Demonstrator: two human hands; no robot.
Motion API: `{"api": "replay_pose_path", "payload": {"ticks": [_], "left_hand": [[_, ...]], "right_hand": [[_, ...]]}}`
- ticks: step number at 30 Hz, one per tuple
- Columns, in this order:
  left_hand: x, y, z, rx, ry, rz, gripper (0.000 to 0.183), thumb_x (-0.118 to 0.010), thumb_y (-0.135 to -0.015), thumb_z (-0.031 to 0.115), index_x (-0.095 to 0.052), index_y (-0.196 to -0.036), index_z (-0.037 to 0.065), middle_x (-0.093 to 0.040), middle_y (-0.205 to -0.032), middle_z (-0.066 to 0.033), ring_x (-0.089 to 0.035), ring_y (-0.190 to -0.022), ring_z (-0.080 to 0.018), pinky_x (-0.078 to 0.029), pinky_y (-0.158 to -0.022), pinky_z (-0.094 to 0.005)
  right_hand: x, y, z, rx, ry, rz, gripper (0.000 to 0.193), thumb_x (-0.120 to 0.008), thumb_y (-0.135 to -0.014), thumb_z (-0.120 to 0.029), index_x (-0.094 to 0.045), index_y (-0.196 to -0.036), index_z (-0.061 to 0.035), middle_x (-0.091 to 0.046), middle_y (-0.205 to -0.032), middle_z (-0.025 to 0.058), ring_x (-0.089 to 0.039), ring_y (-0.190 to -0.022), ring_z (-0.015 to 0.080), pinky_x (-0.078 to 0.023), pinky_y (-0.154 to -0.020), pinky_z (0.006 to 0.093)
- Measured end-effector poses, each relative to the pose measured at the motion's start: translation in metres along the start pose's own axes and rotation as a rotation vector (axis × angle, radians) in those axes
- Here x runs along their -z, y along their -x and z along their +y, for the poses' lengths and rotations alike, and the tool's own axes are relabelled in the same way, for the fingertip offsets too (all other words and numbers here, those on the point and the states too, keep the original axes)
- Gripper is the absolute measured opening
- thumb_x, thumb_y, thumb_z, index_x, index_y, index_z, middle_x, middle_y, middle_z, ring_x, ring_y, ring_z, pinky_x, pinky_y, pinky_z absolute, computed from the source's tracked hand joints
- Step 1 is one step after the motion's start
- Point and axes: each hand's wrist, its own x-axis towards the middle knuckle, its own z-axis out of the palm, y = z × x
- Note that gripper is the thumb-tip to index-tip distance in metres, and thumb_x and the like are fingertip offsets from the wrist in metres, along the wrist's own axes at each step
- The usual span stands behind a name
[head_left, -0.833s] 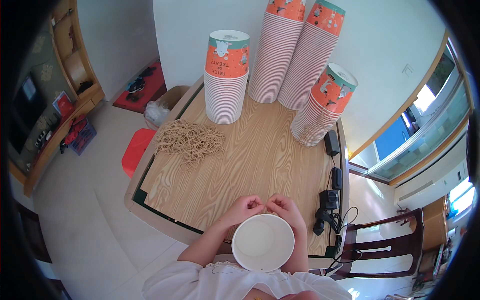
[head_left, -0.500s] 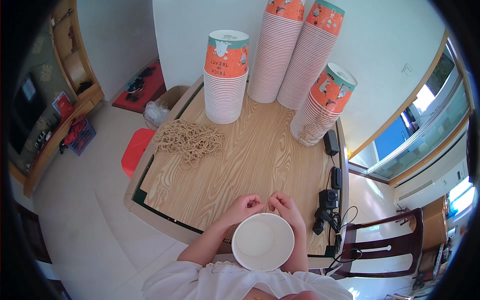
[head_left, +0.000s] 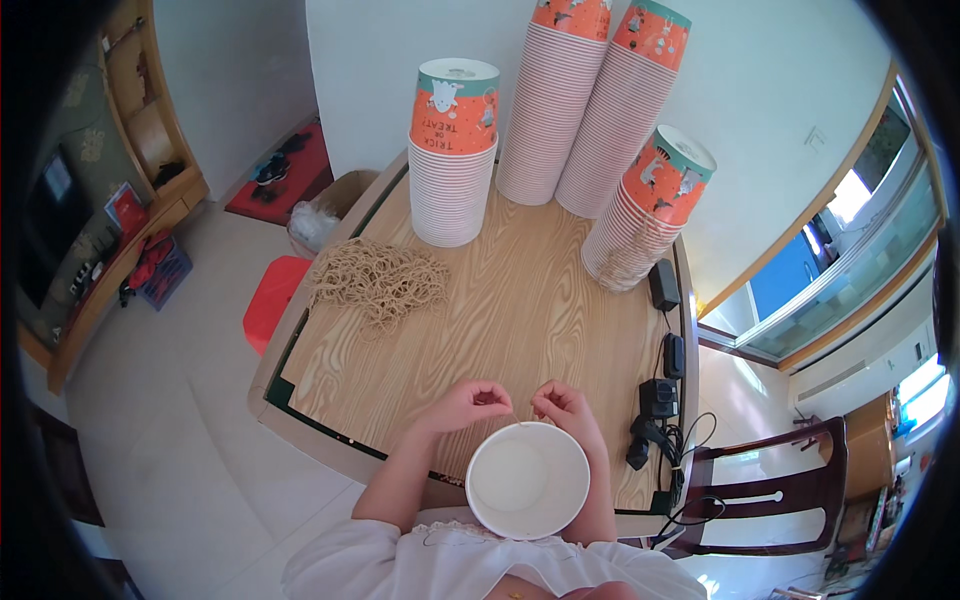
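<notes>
A white paper bucket point(head_left: 512, 497), open end up, rests against my body at the table's near edge. Beyond its far rim my left hand point(head_left: 474, 404) is closed in a pinch, thumb against fingers. My right hand point(head_left: 566, 408) pinches just to the right of it, close to the same rim. A thin tan string shows faintly between the two hands, by the rim; its ends are hidden in the fingers. A loose heap of similar tan string point(head_left: 380, 283) lies on the left part of the wood-grain table point(head_left: 500, 320).
Upside-down stacks of orange and green paper buckets stand at the back: a shorter stack point(head_left: 452, 190), two tall stacks point(head_left: 556, 110) and one at right point(head_left: 640, 230). Black adapters with cables point(head_left: 658, 398) line the right edge. A dark chair point(head_left: 770, 495) and red stool point(head_left: 272, 300) flank the table.
My left hand has moved slightly left and up, widening the gap between the hands. My right hand has shifted a little; the bucket has barely moved.
</notes>
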Motion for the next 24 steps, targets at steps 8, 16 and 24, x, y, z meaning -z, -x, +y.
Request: {"api": "replay_pose_path", "payload": {"ticks": [8,16,24], "left_hand": [[-0.027,-0.015,-0.004,-0.033,0.047,0.050,0.005,-0.062,-0.083,0.008,-0.060,-0.084,0.003,-0.061,-0.080,-0.0003,-0.056,-0.076,-0.0068,-0.046,-0.070,-0.0222],[-0.019,-0.015,-0.025,-0.214,-0.017,0.018,0.007,-0.062,-0.081,0.005,-0.066,-0.086,0.005,-0.058,-0.082,-0.0021,-0.056,-0.079,-0.0116,-0.044,-0.071,-0.0227],[-0.021,-0.014,-0.012,-0.183,-0.140,0.047,0.016,-0.064,-0.080,0.012,-0.069,-0.095,0.009,-0.057,-0.081,-0.0028,-0.055,-0.080,-0.0127,-0.044,-0.070,-0.0244]], "right_hand": [[0.002,-0.002,0.012,-0.041,-0.010,0.015,0.008,-0.058,-0.085,-0.008,-0.058,-0.082,-0.0017,-0.056,-0.071,-0.0009,-0.051,-0.064,0.0054,-0.041,-0.056,0.0200],[0.001,-0.005,0.019,-0.070,-0.021,0.015,0.009,-0.059,-0.085,-0.009,-0.058,-0.082,-0.0007,-0.058,-0.073,0.0008,-0.054,-0.068,0.0076,-0.044,-0.059,0.0216],[0.000,-0.008,0.023,-0.042,-0.022,-0.017,0.011,-0.061,-0.084,-0.011,-0.058,-0.082,-0.0007,-0.058,-0.072,0.0004,-0.053,-0.068,0.0067,-0.044,-0.059,0.0214]]}}
